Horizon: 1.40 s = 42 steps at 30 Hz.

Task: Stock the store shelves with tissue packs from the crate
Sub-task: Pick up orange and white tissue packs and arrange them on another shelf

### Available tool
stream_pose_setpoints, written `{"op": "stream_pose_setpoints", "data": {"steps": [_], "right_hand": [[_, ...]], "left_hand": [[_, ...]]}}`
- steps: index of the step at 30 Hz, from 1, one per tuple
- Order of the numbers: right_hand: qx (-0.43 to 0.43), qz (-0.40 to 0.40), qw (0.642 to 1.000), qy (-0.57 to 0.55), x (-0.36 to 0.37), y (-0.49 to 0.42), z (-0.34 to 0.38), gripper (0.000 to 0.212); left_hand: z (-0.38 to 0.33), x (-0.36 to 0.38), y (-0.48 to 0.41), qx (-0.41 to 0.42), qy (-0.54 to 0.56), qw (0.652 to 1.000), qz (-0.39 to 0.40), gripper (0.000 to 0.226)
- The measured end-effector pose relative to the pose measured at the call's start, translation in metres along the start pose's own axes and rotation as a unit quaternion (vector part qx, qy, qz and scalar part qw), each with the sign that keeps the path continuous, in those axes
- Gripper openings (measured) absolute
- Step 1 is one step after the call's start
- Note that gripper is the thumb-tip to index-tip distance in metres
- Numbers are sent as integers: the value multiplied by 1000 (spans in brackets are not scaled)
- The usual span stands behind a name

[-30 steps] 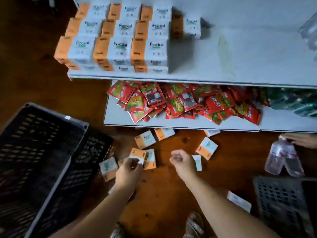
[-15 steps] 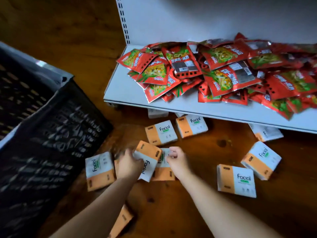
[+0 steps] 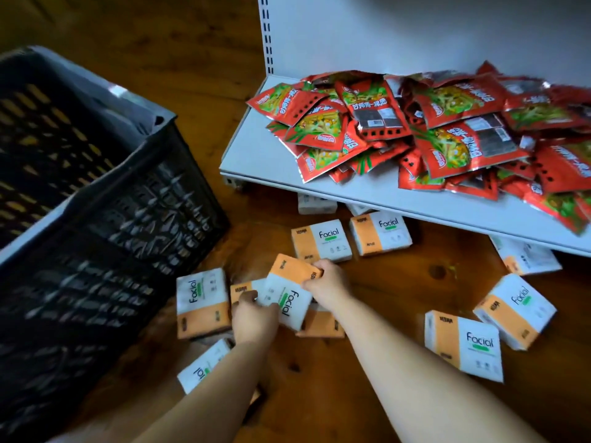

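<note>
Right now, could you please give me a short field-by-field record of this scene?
held tissue pack: orange-and-white, tilted, lying over other packs
left hand: grips its white lower end
right hand: pinches its orange upper end
crate: black, at the left
shelf: low white board, no tissue packs on it
snack packets: red, heaped on the shelf
loose tissue packs: several scattered on the wooden floor, some partly under the shelf

Red snack packets (image 3: 447, 132) in loose overlapping heap, upper right; brown wooden floor (image 3: 399, 289), dark knot (image 3: 437, 271)
</note>
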State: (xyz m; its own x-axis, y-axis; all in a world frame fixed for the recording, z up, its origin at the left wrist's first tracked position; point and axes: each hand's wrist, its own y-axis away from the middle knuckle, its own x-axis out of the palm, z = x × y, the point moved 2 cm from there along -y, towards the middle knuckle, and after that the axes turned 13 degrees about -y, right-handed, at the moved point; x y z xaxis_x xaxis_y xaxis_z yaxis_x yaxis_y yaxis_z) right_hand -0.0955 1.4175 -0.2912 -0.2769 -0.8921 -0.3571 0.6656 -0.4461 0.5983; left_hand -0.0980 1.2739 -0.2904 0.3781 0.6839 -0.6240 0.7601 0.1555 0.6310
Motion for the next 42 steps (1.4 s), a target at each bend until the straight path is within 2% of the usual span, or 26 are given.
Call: {"op": "stream_pose_setpoints", "data": {"steps": [3,7,10,15,19,23,25,27,30,32,35,39,42], "right_hand": [[20,-1,996,-85,-6,6,3,32],[17,7,963,-270,-15,12,8,20],[-27,19,913,-407,-27,19,33,22],[-106,1,856,-506,-62,47,117,23],[-161,-33,833,-529,-102,80,204,21],[-225,-63,791,-565,-127,122,291,24],[-261,-73,770,-578,-136,143,327,23],[-285,-91,757,-581,-146,159,354,21],[-299,-134,747,-578,-165,177,381,18],[-303,-168,736,-582,-187,181,388,18],[-302,-225,722,-580,-229,177,382,17],[-287,-272,718,-573,-293,154,362,16],[-269,-285,725,-566,-343,127,350,7]], "left_hand": [[-2,-12,-1,-5,60,998,-1,53],[-17,-31,-4,-7,210,978,-3,54],[-51,-53,-1,72,263,962,-28,33],[-139,-112,27,218,277,934,-62,26],[-208,-174,65,306,267,912,-55,22],[-267,-239,94,373,263,890,-18,17],[-292,-268,109,419,237,877,-14,49],[-312,-291,129,473,204,857,3,69],[-336,-308,161,538,121,834,6,76],[-353,-303,175,569,71,819,3,75],[-382,-272,188,592,56,804,2,65],[-425,-215,207,578,69,813,-2,38],[-466,-169,220,577,9,816,-37,29]]}}
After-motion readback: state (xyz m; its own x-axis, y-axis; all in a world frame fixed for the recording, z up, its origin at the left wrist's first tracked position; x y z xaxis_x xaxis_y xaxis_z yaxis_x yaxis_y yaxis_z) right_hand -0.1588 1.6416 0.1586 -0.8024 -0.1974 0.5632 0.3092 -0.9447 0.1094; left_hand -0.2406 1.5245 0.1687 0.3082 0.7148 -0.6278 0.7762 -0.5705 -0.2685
